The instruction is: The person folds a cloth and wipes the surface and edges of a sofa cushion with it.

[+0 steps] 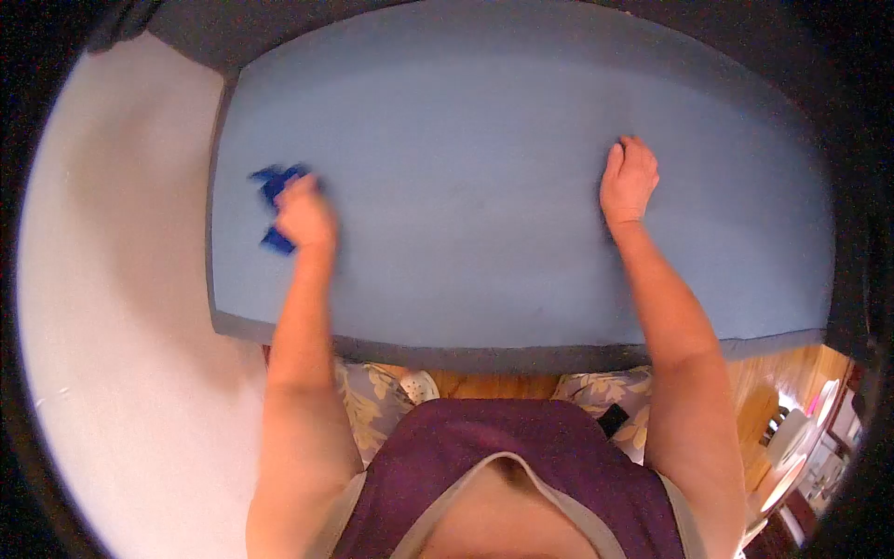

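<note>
A crumpled dark blue cloth (277, 240) lies bunched under and around my left hand (306, 216), near the left end of a blue-grey padded surface (466, 261). Motion smears my left hand, but its fingers are closed on the cloth. Toward the right side of the same surface rests my right hand (630, 182), apart from the cloth. Its fingers are curled in, and whatever they may hold is hidden.
A pale wall (121, 233) stands close along the left end. Dark grey edging (503, 359) runs along the near side. Wooden floor (484, 384) shows below it, with a white shoe (420, 386). Several small objects sit at the lower right.
</note>
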